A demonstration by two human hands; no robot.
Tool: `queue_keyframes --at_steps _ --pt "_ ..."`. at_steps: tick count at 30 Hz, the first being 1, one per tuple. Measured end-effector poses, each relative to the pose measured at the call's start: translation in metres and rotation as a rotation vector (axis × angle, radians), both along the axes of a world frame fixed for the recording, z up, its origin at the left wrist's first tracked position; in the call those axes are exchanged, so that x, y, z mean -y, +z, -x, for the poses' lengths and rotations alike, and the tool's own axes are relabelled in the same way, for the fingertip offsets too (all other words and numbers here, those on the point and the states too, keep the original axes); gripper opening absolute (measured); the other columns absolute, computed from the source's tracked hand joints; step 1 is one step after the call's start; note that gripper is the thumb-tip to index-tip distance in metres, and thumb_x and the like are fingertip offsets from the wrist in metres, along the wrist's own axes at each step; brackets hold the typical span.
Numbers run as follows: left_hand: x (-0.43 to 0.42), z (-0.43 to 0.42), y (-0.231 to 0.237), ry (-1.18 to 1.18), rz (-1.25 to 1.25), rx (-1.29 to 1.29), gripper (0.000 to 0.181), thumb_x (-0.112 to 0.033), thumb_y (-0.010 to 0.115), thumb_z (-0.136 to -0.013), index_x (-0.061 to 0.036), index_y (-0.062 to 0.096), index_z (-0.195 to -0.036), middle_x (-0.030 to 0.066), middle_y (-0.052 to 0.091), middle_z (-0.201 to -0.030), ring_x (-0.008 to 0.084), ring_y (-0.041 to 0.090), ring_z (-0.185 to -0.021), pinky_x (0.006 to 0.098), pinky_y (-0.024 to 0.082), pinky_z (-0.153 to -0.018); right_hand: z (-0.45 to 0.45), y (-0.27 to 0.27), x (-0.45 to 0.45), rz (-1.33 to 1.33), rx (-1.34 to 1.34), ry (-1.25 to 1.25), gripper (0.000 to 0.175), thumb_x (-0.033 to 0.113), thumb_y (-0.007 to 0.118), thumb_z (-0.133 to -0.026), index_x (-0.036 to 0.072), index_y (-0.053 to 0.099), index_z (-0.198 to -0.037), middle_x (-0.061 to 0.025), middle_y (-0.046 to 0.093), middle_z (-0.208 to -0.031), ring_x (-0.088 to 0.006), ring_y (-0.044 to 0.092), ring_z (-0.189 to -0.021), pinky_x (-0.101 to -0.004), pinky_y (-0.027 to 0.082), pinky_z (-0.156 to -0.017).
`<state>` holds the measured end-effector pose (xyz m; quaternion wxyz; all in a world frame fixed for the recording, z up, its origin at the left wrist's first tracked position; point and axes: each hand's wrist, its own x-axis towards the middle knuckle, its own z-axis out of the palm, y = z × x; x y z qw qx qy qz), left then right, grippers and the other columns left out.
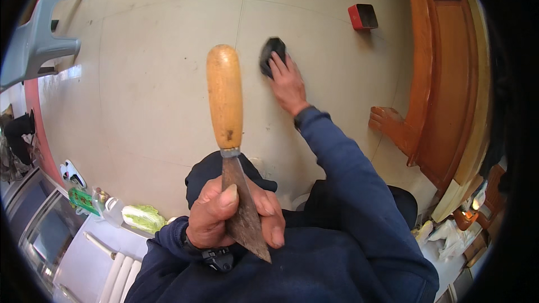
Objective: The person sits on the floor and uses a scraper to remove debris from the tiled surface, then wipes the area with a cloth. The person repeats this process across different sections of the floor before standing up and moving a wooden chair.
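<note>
My left hand (236, 214) grips the metal blade of a scraper (225, 101) near my body, thumb on top of the blade. The scraper's wooden handle points away from me, and the worn blade ends in a slanted tip towards my chest. Farther out, my right hand (288, 80) reaches to the tiled floor (160, 92), its fingers on a dark object (273, 54) that looks blurred; its exact kind I cannot tell. A small red box with a dark face (363, 17) stands on the floor beyond my right hand.
Wooden furniture (446, 71) with a carved foot stands at the right. A grey-blue plastic stool or chair (46, 42) is at the upper left. White shoes (73, 174), a Chinese cabbage (144, 218) and a white radiator (122, 275) lie along the lower left. Plastic bags (454, 235) are at the lower right.
</note>
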<state>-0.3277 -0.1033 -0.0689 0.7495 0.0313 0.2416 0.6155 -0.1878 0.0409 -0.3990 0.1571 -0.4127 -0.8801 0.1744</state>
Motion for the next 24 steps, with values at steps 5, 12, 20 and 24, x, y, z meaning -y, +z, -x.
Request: queue_keyframes --at_steps 5,12,20,24 --pt "0.002 0.003 0.004 -0.004 0.050 -0.105 0.040 -0.034 0.033 -0.111 -0.0023 0.056 -0.106 0.0142 0.067 -0.073 0.0259 0.060 -0.068 0.0372 0.051 -0.061 0.060 -0.011 -0.039 0.001 0.021 -0.027 0.047 0.012 0.059 -0.090 -0.001 0.056 -0.135 -0.0139 0.047 -0.152 -0.0409 0.040 -0.141 -0.0501 0.035 -0.118" --pt "0.018 0.136 0.002 0.164 0.009 -0.729 0.040 -0.033 0.042 -0.108 0.0024 0.060 -0.109 0.0151 0.068 -0.076 0.0249 0.066 -0.073 0.0335 0.054 -0.067 -0.030 0.016 0.067 0.130 0.101 0.107 0.053 0.017 0.064 -0.090 0.000 0.053 -0.139 -0.0123 0.043 -0.156 -0.0415 0.039 -0.141 -0.0504 0.034 -0.118" --pt "0.074 0.115 -0.155 -0.264 0.389 -0.888 0.042 -0.039 0.056 -0.105 0.0024 0.064 -0.112 0.0112 0.073 -0.094 0.0189 0.071 -0.088 0.0322 0.057 -0.083 0.051 -0.014 -0.022 -0.021 0.132 0.094 0.049 0.017 0.061 -0.094 0.000 0.053 -0.139 -0.0128 0.044 -0.155 -0.0411 0.039 -0.141 -0.0501 0.034 -0.118" --pt "0.096 0.058 -0.243 -0.441 0.382 -0.573 0.037 -0.033 0.054 -0.107 0.0023 0.064 -0.113 0.0096 0.072 -0.096 0.0172 0.068 -0.088 0.0320 0.054 -0.083 0.034 0.002 0.001 0.051 0.177 0.129 0.051 0.018 0.062 -0.094 0.000 0.052 -0.140 -0.0114 0.041 -0.157 -0.0411 0.038 -0.142 -0.0500 0.033 -0.118"
